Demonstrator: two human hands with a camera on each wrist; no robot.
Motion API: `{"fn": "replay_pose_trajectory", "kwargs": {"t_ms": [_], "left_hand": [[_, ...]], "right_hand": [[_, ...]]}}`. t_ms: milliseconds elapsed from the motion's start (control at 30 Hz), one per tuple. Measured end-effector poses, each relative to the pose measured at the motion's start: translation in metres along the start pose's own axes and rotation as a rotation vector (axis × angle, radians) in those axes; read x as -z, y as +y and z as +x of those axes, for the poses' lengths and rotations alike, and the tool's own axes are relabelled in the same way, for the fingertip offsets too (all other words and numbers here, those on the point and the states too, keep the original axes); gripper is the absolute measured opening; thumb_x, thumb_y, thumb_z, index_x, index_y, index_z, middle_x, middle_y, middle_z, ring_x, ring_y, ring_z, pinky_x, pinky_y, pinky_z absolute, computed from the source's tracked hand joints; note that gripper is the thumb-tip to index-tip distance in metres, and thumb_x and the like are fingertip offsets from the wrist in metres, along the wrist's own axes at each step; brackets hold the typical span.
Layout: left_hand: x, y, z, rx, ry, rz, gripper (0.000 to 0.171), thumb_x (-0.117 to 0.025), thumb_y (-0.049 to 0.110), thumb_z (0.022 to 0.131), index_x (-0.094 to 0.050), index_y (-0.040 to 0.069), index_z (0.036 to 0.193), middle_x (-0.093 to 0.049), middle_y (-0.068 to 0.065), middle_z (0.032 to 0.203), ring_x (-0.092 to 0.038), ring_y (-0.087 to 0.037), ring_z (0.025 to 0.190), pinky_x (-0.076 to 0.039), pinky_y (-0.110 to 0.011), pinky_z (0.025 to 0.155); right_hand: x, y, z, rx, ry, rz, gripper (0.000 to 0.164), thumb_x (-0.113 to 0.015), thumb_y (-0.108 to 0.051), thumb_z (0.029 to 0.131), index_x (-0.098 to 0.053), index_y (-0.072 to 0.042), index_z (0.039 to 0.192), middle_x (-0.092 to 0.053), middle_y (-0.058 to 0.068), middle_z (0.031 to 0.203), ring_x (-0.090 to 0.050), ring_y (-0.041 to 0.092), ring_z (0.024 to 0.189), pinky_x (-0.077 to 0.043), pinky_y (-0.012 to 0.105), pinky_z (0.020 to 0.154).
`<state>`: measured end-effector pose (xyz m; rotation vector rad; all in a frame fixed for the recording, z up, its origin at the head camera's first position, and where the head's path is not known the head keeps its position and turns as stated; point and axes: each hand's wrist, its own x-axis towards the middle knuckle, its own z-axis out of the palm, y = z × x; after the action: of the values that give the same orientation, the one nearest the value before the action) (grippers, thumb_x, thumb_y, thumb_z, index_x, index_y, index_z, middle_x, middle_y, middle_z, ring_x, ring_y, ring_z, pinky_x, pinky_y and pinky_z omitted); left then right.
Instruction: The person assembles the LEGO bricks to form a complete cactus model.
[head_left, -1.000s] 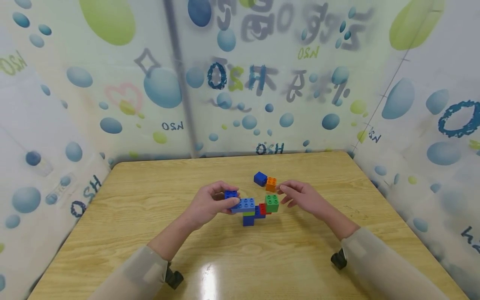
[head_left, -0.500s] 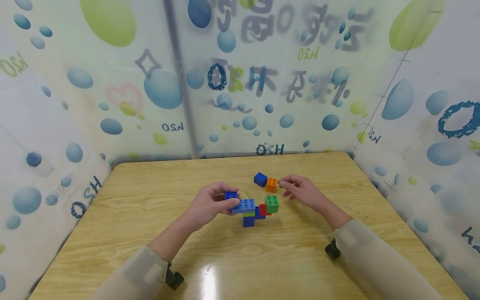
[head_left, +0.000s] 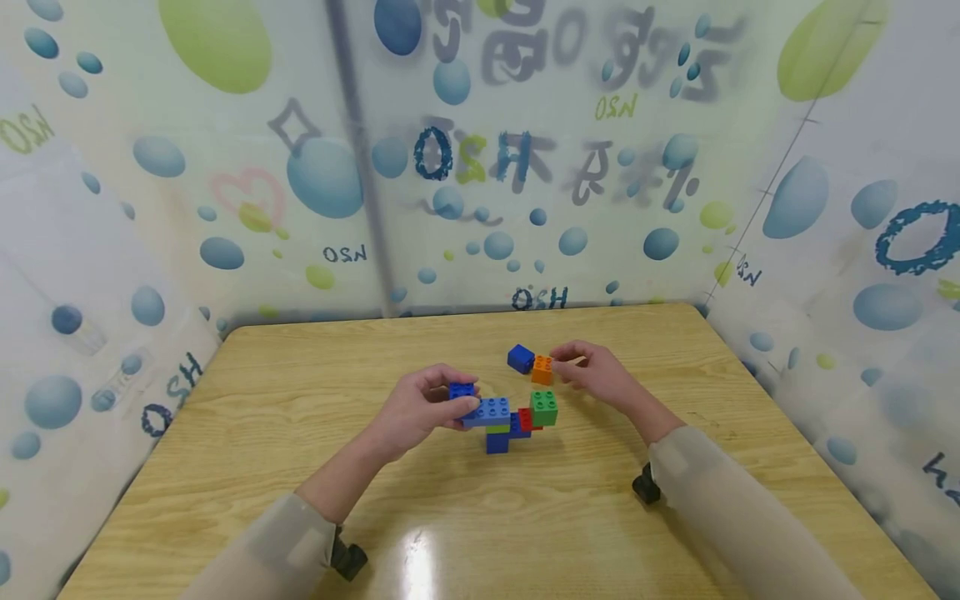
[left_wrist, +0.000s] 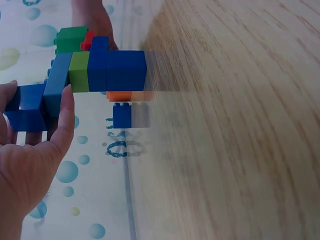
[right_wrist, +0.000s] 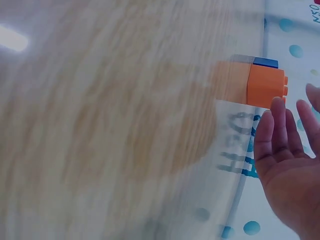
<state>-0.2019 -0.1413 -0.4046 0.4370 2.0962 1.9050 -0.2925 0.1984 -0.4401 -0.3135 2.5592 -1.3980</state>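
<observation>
My left hand (head_left: 423,410) grips the left end of a toy building-block assembly (left_wrist: 57,82), by its light blue brick (head_left: 492,408) and a dark blue brick (left_wrist: 26,102). Below the light blue brick come a lime green brick (left_wrist: 79,72) and dark blue ones. A red brick (head_left: 526,418) and a green brick (head_left: 543,407) form the right end. My right hand (head_left: 598,379) is beside an orange brick (head_left: 542,369), its fingers extended with a gap to the thumb in the right wrist view. Whether the fingertips touch the orange brick (right_wrist: 266,86) I cannot tell.
Behind the orange brick, to its left, a loose dark blue brick (head_left: 521,358) stands on the wooden table (head_left: 337,358). Patterned sheets (head_left: 480,275) hang along the table's back and sides.
My right hand has moved forward and left, from beside the green brick to the orange brick. The left hand and the assembly look nearly unmoved.
</observation>
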Motion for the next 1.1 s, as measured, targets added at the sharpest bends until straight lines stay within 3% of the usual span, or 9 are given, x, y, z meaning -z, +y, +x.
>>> {"fn": "replay_pose_trajectory", "kwargs": {"t_ms": [333, 667, 933, 1100], "left_hand": [[0.0, 0.0, -0.001, 0.003, -0.001, -0.003, 0.036, -0.081, 0.02, 0.102, -0.073, 0.006, 0.134, -0.071, -0.022, 0.136, -0.074, -0.025, 0.104, -0.07, -0.038, 0.086], [0.0, -0.001, 0.001, 0.007, -0.004, 0.007, 0.035, -0.08, 0.019, 0.103, -0.072, 0.006, 0.135, -0.072, -0.018, 0.134, -0.075, -0.024, 0.104, -0.07, -0.038, 0.087], [0.0, 0.0, 0.001, 0.002, -0.015, 0.006, 0.036, -0.08, 0.019, 0.103, -0.071, 0.006, 0.136, -0.068, -0.027, 0.14, -0.075, -0.024, 0.104, -0.07, -0.038, 0.087], [0.001, 0.0, 0.001, 0.009, -0.014, 0.001, 0.037, -0.081, 0.02, 0.103, -0.072, 0.006, 0.135, -0.07, -0.024, 0.138, -0.076, -0.025, 0.103, -0.07, -0.038, 0.087]], "right_hand": [[-0.01, 0.004, 0.014, -0.041, -0.012, -0.006, 0.051, -0.075, -0.029, 0.106, -0.061, -0.01, 0.151, -0.058, 0.017, 0.154, -0.068, 0.029, 0.109, -0.062, 0.032, 0.092], [-0.013, 0.002, 0.018, -0.057, -0.03, -0.024, 0.045, -0.074, -0.026, 0.107, -0.063, -0.012, 0.148, -0.06, 0.017, 0.151, -0.066, 0.028, 0.108, -0.059, 0.028, 0.086], [-0.013, -0.001, 0.013, -0.039, -0.021, -0.022, 0.041, -0.072, -0.028, 0.108, -0.066, -0.013, 0.146, -0.063, 0.016, 0.147, -0.067, 0.029, 0.111, -0.061, 0.031, 0.089], [-0.01, -0.009, 0.005, 0.0, 0.004, -0.022, 0.042, -0.074, -0.032, 0.107, -0.068, -0.016, 0.145, -0.066, 0.014, 0.143, -0.067, 0.029, 0.113, -0.062, 0.038, 0.096]]}}
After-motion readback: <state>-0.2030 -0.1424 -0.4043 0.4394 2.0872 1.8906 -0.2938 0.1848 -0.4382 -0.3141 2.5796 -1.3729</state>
